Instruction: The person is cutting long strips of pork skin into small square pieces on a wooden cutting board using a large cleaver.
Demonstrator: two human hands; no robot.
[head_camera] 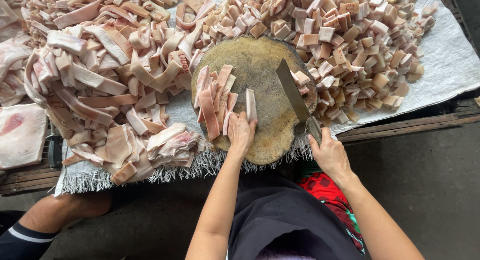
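A heap of long pork strips (100, 75) lies left of the round wooden chopping block (260, 65); on the block the left hand (241, 132) pinches 1 upright strip (250, 104) beside several flat ones, the right hand (330, 152) grips the cleaver (295, 97), and cut cubes (350, 40) pile right

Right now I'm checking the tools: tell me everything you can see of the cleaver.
The cleaver has a long, flat, dull grey metal blade, worn-looking. It lies slantwise over the right side of the round wooden chopping block, beside a few cut cubes. The right hand grips its handle, which is mostly hidden.
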